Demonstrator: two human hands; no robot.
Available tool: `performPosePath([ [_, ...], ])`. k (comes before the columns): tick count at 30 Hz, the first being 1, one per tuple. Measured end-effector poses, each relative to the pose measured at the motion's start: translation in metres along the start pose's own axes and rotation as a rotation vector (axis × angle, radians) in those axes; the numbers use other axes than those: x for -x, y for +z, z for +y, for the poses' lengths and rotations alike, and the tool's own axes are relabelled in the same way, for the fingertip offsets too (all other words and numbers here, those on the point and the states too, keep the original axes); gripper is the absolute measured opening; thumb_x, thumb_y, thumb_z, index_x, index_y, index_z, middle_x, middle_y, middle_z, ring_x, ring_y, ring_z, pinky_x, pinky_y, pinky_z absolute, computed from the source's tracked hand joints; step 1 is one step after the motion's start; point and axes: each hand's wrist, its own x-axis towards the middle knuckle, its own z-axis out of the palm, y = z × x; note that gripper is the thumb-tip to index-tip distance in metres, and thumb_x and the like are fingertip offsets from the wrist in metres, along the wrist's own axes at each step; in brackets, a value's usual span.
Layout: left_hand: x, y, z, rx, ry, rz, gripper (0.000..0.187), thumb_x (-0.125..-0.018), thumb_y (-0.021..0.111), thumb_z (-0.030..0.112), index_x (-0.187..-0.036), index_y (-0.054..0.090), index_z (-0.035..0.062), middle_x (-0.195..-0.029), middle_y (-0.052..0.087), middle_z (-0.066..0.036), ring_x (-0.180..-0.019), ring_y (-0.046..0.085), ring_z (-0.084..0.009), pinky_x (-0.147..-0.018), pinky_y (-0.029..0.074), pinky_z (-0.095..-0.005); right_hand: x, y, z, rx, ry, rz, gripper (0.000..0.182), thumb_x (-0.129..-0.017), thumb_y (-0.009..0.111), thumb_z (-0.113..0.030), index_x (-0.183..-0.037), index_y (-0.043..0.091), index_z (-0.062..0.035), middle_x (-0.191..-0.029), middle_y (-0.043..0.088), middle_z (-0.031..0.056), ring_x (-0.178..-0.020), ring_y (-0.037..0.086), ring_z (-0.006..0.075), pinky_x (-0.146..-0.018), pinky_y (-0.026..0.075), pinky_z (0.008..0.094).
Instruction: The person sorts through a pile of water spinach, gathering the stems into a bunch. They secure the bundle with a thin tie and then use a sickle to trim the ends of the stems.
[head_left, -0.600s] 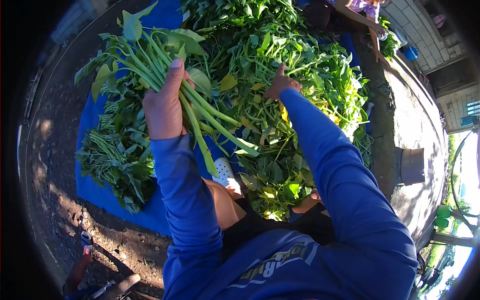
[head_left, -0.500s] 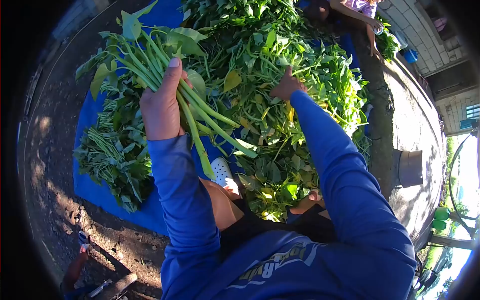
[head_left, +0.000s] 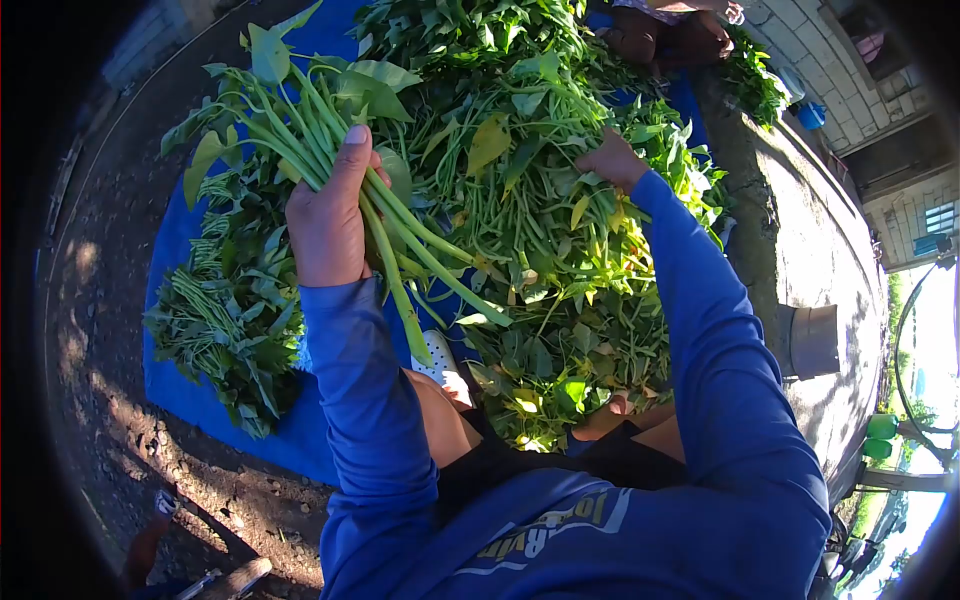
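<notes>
My left hand point(head_left: 335, 215) is closed round a bunch of water spinach point(head_left: 310, 130), thumb on top. Its leaves fan out to the upper left and thick cut stems slant down to the right. My right hand point(head_left: 615, 162) is at the right side of a big heap of loose water spinach point(head_left: 530, 230). Its fingers look pinched on stems there, partly hidden among leaves. Left of my left forearm, bundled greens point(head_left: 225, 325) lie with stems lined up on the blue tarp point(head_left: 260, 445).
Another person point(head_left: 665, 35) sits at the far side, beside more greens point(head_left: 755, 85). A concrete ledge point(head_left: 800, 230) runs along the right, with a grey bucket-like container point(head_left: 812, 340) against it. A white clog point(head_left: 438, 360) is on my foot by the heap. A person's foot point(head_left: 165, 503) shows at lower left.
My right hand has moved a little right across the heap, and leaves near it have shifted. My left hand keeps its bunch nearly still. The other person's arms have drawn back and up.
</notes>
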Motion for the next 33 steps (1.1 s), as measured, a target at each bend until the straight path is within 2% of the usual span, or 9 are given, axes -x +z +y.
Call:
performPosePath([
  [9,0.001,0.007,-0.004,0.05,0.029,-0.004,0.03,-0.097,0.081,0.033,-0.1,0.071,0.0049,-0.084,0.067,-0.003,-0.07,0.062,-0.0113,-0.062,0.049,-0.0276,0.032,-0.155,-0.028,-0.255,-0.068,-0.043,0.069,-0.072,0.085,-0.016,-0.133,0.061,0.0053,-0.105,0.074,0.0082,-0.088,0.069,0.0163,-0.079,0.057,0.0346],
  [13,0.002,0.008,-0.005,0.023,0.018,-0.006,0.031,-0.097,0.082,0.033,-0.1,0.071,0.0041,-0.084,0.067,-0.003,-0.07,0.062,-0.0111,-0.063,0.049,-0.0271,0.083,-0.21,-0.004,-0.208,-0.086,0.054,0.081,-0.073,0.082,-0.012,-0.148,0.052,0.0001,-0.109,0.074,0.0062,-0.09,0.07,0.0156,-0.083,0.057,0.0321],
  [17,0.006,0.018,-0.01,-0.024,0.01,-0.022,0.032,-0.097,0.082,0.034,-0.099,0.071,0.0038,-0.083,0.067,-0.004,-0.07,0.062,-0.0118,-0.063,0.048,-0.0274,0.177,-0.183,0.013,-0.095,-0.087,0.009,0.098,-0.074,0.083,-0.017,-0.163,0.04,-0.0125,-0.13,0.07,0.0116,-0.111,0.069,0.0207,-0.097,0.055,0.0336],
  [21,0.015,0.028,-0.011,-0.101,0.006,-0.107,0.032,-0.097,0.081,0.035,-0.1,0.071,0.004,-0.082,0.067,-0.004,-0.07,0.061,-0.011,-0.062,0.046,-0.0262,0.224,-0.084,0.152,0.319,-0.159,0.007,0.112,-0.075,0.087,-0.021,-0.169,0.027,-0.019,-0.143,0.061,0.02,-0.131,0.061,0.0361,-0.108,0.051,0.05],
  [23,0.021,0.033,-0.014,-0.108,-0.015,-0.12,0.031,-0.097,0.081,0.035,-0.099,0.071,0.0047,-0.082,0.066,-0.003,-0.07,0.061,-0.0104,-0.062,0.046,-0.0259,0.246,-0.045,0.167,0.724,0.229,-0.117,0.11,-0.08,0.082,-0.017,-0.171,0.019,-0.0251,-0.153,0.052,0.0181,-0.142,0.051,0.0371,-0.113,0.046,0.0543],
  [26,0.023,0.038,-0.013,-0.096,0.001,-0.13,0.03,-0.097,0.081,0.035,-0.098,0.071,0.0066,-0.082,0.066,-0.002,-0.071,0.061,-0.0098,-0.062,0.046,-0.0255,0.232,-0.042,0.202,0.519,0.216,-0.083,0.104,-0.086,0.067,-0.003,-0.172,0.014,-0.0278,-0.156,0.049,0.0138,-0.143,0.048,0.0371,-0.117,0.04,0.0526],
  [28,0.028,0.034,-0.01,-0.144,-0.026,-0.156,0.03,-0.097,0.081,0.036,-0.097,0.071,0.0071,-0.082,0.067,-0.002,-0.071,0.061,-0.0098,-0.062,0.046,-0.0258,0.228,-0.072,0.194,0.453,0.214,-0.259,0.108,-0.086,0.08,-0.023,-0.172,0.015,-0.025,-0.157,0.05,0.0196,-0.146,0.048,0.0382,-0.12,0.04,0.0443],
  [31,0.022,0.033,-0.009,-0.14,-0.011,-0.16,0.031,-0.097,0.081,0.037,-0.096,0.071,0.0073,-0.082,0.067,-0.002,-0.071,0.061,-0.0097,-0.063,0.047,-0.0262,0.192,-0.153,0.159,0.656,0.123,-0.581,0.114,-0.081,0.087,-0.054,-0.17,0.024,-0.0219,-0.161,0.047,0.025,-0.149,0.047,0.0385,-0.119,0.042,0.0438],
  [33,0.019,0.035,-0.01,-0.121,0.008,-0.144,0.032,-0.097,0.081,0.038,-0.096,0.071,0.0074,-0.082,0.067,-0.002,-0.072,0.061,-0.0096,-0.064,0.047,-0.0263,0.186,-0.186,0.112,0.621,0.064,-0.333,0.091,-0.085,0.081,-0.054,-0.16,0.046,-0.0181,-0.15,0.059,0.0249,-0.138,0.059,0.0374,-0.113,0.048,0.0451],
])
